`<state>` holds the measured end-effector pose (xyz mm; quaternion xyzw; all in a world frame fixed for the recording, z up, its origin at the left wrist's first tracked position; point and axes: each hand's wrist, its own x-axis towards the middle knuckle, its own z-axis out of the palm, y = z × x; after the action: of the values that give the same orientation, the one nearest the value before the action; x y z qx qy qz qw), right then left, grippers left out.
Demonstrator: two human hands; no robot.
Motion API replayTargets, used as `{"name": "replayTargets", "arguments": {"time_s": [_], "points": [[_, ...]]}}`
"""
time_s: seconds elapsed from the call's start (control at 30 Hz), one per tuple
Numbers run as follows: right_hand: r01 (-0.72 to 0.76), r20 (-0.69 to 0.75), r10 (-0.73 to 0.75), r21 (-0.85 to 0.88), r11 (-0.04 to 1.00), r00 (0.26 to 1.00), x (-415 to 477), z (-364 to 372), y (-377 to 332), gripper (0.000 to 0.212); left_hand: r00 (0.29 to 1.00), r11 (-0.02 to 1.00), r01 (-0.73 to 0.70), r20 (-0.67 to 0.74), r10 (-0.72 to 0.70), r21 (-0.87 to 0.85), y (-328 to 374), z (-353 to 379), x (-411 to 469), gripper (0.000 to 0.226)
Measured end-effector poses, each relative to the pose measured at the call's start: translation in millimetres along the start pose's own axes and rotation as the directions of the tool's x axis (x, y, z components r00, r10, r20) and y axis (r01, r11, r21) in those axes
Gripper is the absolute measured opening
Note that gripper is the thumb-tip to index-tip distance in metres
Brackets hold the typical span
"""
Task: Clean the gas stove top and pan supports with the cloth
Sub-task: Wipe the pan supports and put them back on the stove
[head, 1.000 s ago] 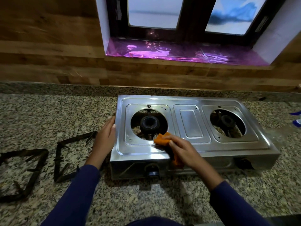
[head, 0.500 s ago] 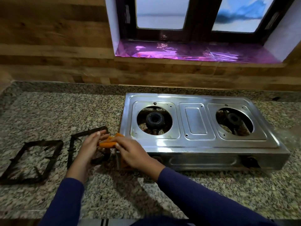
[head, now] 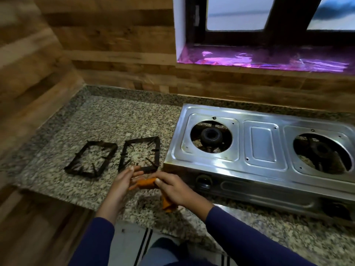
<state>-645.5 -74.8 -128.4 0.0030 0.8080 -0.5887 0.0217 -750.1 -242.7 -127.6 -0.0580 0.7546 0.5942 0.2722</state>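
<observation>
Item 1. Dark blue sleeves (head: 249, 237), one on each forearm, reaching in from the bottom edge; a striped grey mat (head: 126, 240) shows between them, below the counter edge.

Item 2. Orange cloth (head: 146, 183), bunched, held between both hands above the front of the granite countertop (head: 115, 121), just left of the stove's front left corner. One tail (head: 167, 206) hangs under the right palm.

Item 3. Right hand (head: 172, 189): fingers curled over the cloth, gripping it from above.

Item 4. Left hand (head: 123, 182): fingers nearly straight and together, palm turned towards the cloth, touching its left end.

Item 5. Two black pan supports, square frames with inward prongs, lying flat on the counter side by side, off the stove. Near pan support (head: 140, 154) is just beyond the left fingertips; far pan support (head: 91, 159) lies to its left, apart from it.

Item 6. Two-burner gas stove (head: 263, 143), stainless steel top, bare. Left burner (head: 211, 135) and right burner (head: 322, 150) are exposed in round openings; a knob (head: 203, 181) sits on the front panel.

Item 7. Wood-pattern wall (head: 115, 45) behind the counter.

Item 8. Window (head: 236, 14), dark frame, sill lined with purple foil (head: 269, 58).
</observation>
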Motion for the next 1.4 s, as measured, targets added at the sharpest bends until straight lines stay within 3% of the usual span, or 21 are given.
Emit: {"name": "replayTargets", "arguments": {"time_s": [0.2,0.37,0.47,0.6,0.8,0.93,1.03,1.13,1.3,1.4], "points": [[0.062,-0.355,0.042,0.277,0.959,0.934,2.0,-23.6,-12.2,0.023,0.999,0.997,-0.002,-0.044,0.005,0.071,-3.5,-8.8,9.2,0.033],[0.012,-0.606,0.135,0.233,0.972,0.784,37.9,-86.4,-10.1,0.021,0.993,0.993,-0.022,-0.113,0.035,0.114,4.4,-6.1,39.1,0.026],[-0.075,-0.607,0.214,0.246,0.966,0.765,53.2,-93.1,1.5,0.021,0.988,0.976,-0.051,-0.134,0.081,0.213,5.6,-13.7,64.9,0.024],[-0.105,-0.582,0.191,0.179,0.978,0.791,80.3,-68.5,1.4,0.020,0.974,0.933,-0.056,-0.184,0.129,0.355,1.2,-32.8,99.5,0.019],[-0.019,-0.510,0.149,0.251,0.968,0.847,87.4,-12.4,-20.6,0.035,0.984,0.796,-0.022,-0.126,0.123,0.605,0.0,-47.6,128.8,0.047],[0.009,-0.478,0.193,0.388,0.921,0.857,78.5,29.4,-23.1,0.025,0.984,0.733,0.016,-0.141,0.109,0.680,6.9,-48.9,143.3,0.058],[-0.016,-0.471,0.247,0.442,0.897,0.847,79.0,56.2,-18.8,0.026,0.990,0.745,0.050,-0.133,0.052,0.665,7.6,-49.9,149.5,0.069],[0.009,-0.549,0.295,0.483,0.875,0.782,82.1,51.8,-26.4,0.024,0.995,0.765,0.049,-0.102,0.022,0.643,5.0,-53.2,155.1,0.078],[0.191,-0.720,0.366,0.565,0.803,0.590,93.3,-21.6,-42.2,0.023,0.998,0.721,0.057,-0.065,-0.017,0.691,9.3,-55.9,156.1,0.076],[0.122,-0.770,0.414,0.529,0.840,0.486,96.1,-55.9,-32.6,0.024,0.997,0.702,0.077,-0.062,-0.046,0.708,13.4,-55.7,155.1,0.073]]}}
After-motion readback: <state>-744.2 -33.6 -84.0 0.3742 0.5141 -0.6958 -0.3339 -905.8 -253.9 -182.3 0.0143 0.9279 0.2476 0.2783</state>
